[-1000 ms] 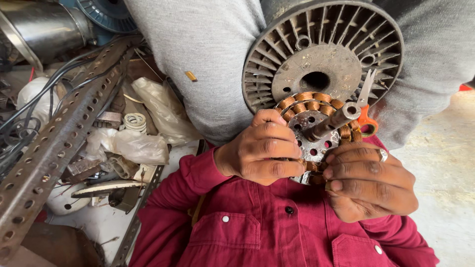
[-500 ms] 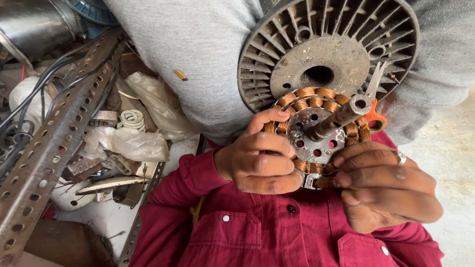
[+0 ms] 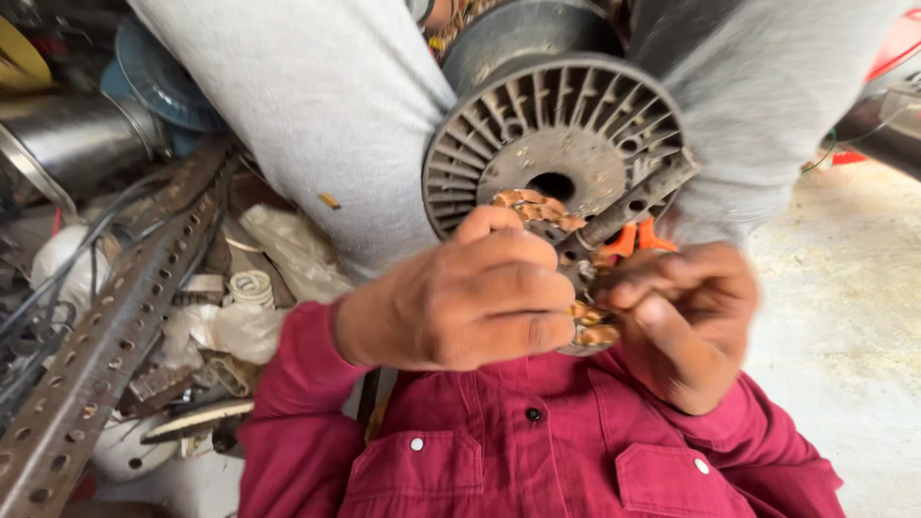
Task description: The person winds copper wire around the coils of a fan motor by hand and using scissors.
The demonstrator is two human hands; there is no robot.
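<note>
My left hand (image 3: pixel 470 302) is closed over a round motor stator with copper windings (image 3: pixel 537 206) and hides most of it. My right hand (image 3: pixel 686 317), blurred, grips the stator's right edge. A grey metal tool with orange grips (image 3: pixel 628 216) lies slanted across the stator, just above my right fingers; I cannot tell whether they hold it. Behind the stator a grey finned round motor housing (image 3: pixel 499 153) stands on edge between two legs in grey trousers (image 3: pixel 326 125).
My red shirt (image 3: pixel 537 460) fills the bottom. At left lie perforated steel angle bars (image 3: pixel 106 345), cables, white plastic scraps (image 3: pixel 240 326), a small coil and a metal cylinder (image 3: pixel 67 144). Pale concrete floor (image 3: pixel 844 317) is at right.
The hands and stator have come closer in view. My left hand now covers more of the windings, and my right hand has shifted along the stator's right edge.
</note>
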